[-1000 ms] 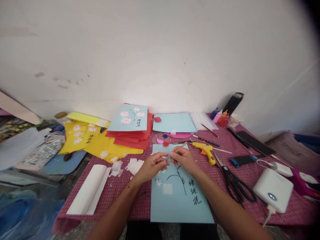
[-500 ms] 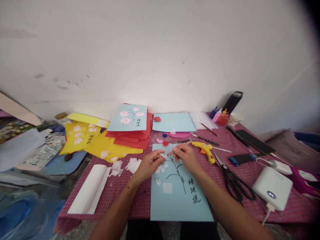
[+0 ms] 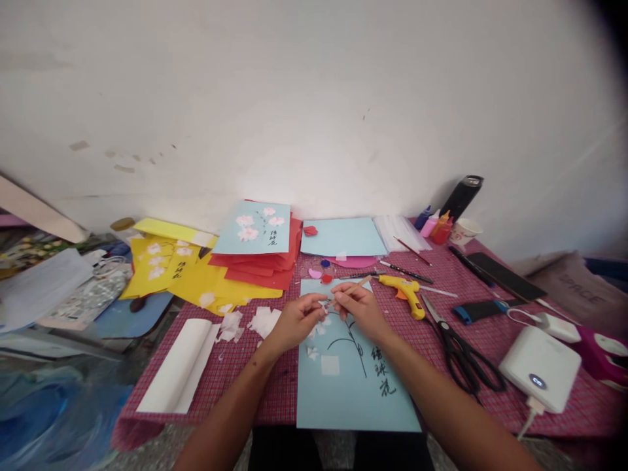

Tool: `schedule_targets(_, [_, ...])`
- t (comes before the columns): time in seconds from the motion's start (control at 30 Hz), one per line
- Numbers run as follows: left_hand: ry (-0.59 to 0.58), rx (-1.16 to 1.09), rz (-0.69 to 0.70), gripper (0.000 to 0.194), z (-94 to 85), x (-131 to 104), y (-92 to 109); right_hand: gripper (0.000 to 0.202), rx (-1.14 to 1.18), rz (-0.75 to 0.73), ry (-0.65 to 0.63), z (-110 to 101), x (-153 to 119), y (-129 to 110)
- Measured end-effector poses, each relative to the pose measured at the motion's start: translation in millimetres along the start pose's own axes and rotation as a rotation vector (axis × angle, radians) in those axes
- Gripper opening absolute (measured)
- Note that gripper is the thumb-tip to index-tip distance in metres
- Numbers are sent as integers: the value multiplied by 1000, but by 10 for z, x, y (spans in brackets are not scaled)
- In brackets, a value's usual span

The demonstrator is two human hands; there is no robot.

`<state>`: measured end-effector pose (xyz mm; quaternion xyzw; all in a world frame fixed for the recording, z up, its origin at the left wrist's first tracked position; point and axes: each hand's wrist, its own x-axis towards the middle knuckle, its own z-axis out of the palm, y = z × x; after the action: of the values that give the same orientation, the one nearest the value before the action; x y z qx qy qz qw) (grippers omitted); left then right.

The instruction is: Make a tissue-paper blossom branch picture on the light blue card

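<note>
My left hand (image 3: 303, 319) is closed in a pinch on a small piece of white paper (image 3: 323, 303), mostly hidden by the fingertips. Close beside it, my right hand (image 3: 358, 310) grips a thin wooden stick (image 3: 366, 280), its upper end poking out above the knuckles and its tip at the white paper. Both hands hover over the upper part of a light blue sheet (image 3: 353, 412) with black painted stems and brush-written characters. Small white paper petals (image 3: 313, 353) and a white paper square (image 3: 330, 365) lie on that sheet.
White paper scraps (image 3: 265, 320) and a folded white sheet (image 3: 174, 366) lie left. Right are a yellow glue gun (image 3: 402, 288), black-handled scissors (image 3: 458, 353) and a white power bank (image 3: 541, 366). Behind are a flower card (image 3: 255, 229) on red paper, a blue sheet (image 3: 343, 237) and paint bottles (image 3: 430, 226).
Both hands stay close together over the blue sheet, with the right hand shifted slightly left toward the left fingertips. The whole view has shifted a little.
</note>
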<state>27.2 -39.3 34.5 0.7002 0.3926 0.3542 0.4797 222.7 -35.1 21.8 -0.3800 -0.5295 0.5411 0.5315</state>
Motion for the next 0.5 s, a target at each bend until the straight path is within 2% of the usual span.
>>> schedule_targets(0.13, [-3, -37, 2, 34, 9, -1, -14, 17, 31, -13, -53, -23, 4, 1])
schedule_targets(0.33, [-28, 43, 7, 33, 14, -15, -22, 24, -62, 16, -19, -7, 19, -26])
schedule_targets(0.5, [-41, 94, -3, 33, 12, -24, -25, 25, -54, 24, -6, 0, 16, -17])
